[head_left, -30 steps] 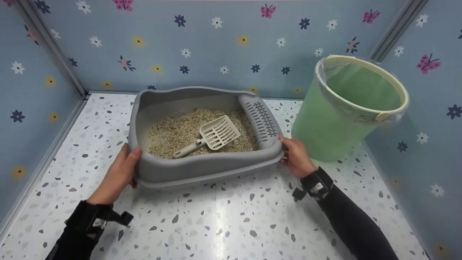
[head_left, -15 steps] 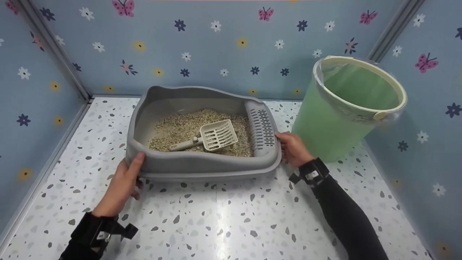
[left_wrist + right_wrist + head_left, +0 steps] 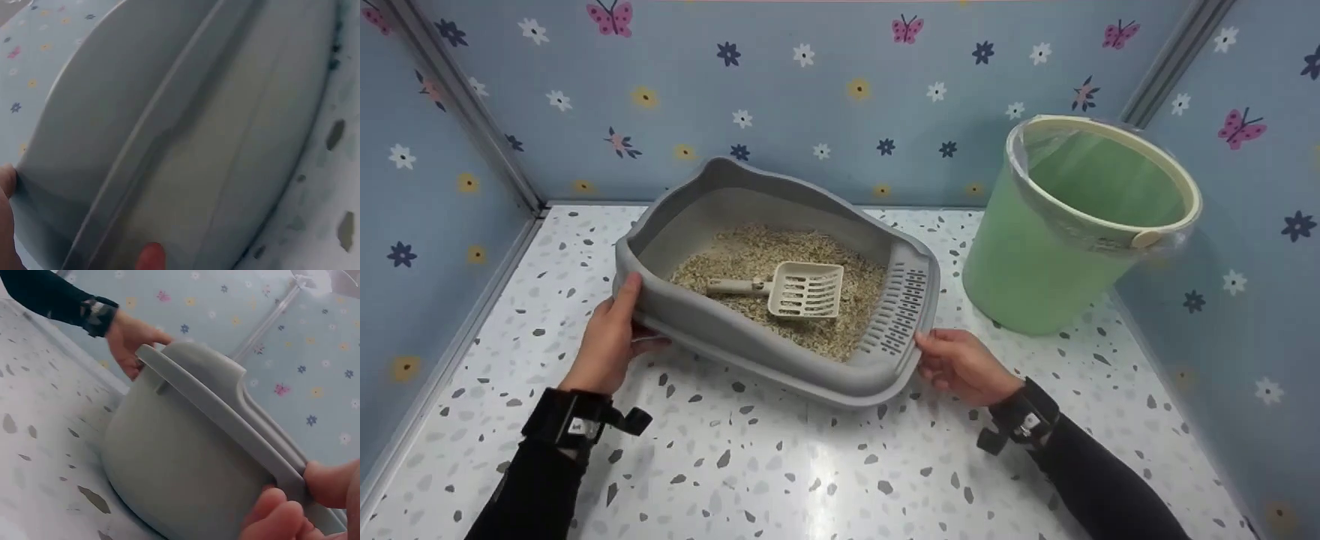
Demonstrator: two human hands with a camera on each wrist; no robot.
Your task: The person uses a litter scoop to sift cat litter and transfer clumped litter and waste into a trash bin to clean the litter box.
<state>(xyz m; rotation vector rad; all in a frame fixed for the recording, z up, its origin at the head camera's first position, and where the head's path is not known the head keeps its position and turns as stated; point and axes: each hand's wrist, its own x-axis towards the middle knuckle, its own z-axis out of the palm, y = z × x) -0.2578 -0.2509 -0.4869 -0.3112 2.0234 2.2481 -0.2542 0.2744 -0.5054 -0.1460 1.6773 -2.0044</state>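
A grey litter box [image 3: 735, 330] stands at an angle on the speckled floor, its right end turned nearer to me. In it lies tan litter [image 3: 757, 244], with a beige slotted litter scoop [image 3: 808, 291] on top, handle to the left. My left hand [image 3: 604, 337] grips the box's left end, thumb on the outer wall near the rim and fingers lower down. At the perforated right end, my right hand [image 3: 966, 366] pinches the rim, thumb above and curled fingers beneath, as the right wrist view shows. Whether the base is fully on the floor, I cannot tell.
A green waste bin [image 3: 1027, 277] with a cream rim and clear liner stands at the right, apart from the box. A flowered blue wall [image 3: 780, 97] runs close behind the box, with side walls left and right. Speckled floor [image 3: 780, 480] stretches in front.
The box has turned clockwise as seen from above, its right end swinging toward me. My right hand has come nearer with it, and the scoop has turned along with the box.
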